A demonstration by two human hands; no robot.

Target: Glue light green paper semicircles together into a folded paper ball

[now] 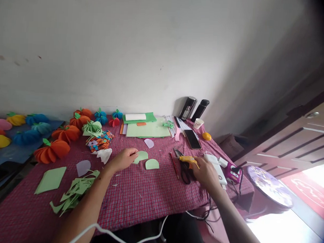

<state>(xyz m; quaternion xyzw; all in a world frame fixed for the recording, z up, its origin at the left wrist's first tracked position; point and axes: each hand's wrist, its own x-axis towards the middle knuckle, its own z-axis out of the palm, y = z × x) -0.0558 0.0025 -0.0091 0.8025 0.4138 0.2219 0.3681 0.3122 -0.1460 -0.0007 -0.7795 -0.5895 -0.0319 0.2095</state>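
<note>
My left hand (126, 158) is closed on the left end of a pale green rounded paper piece (142, 155) at the middle of the table. A second green rounded piece (152, 164) lies just right of it. At the right, my right hand (203, 168) is closed round the yellow glue gun (188, 159), whose nozzle points left. Under and beside the gun lie black-handled scissors (185, 175) and a red pencil (174, 165). Lilac paper pieces lie behind the green ones (149, 143) and at the left (83, 167).
Paper pumpkins (53, 151), green scraps (77, 191) and a green paper stack (51, 180) fill the left side. Paper sheets (148, 131) lie at the back. A phone (192, 139), paper cup (198, 123), black bottles (200, 109), power strip (233, 173) and cables stand or lie right.
</note>
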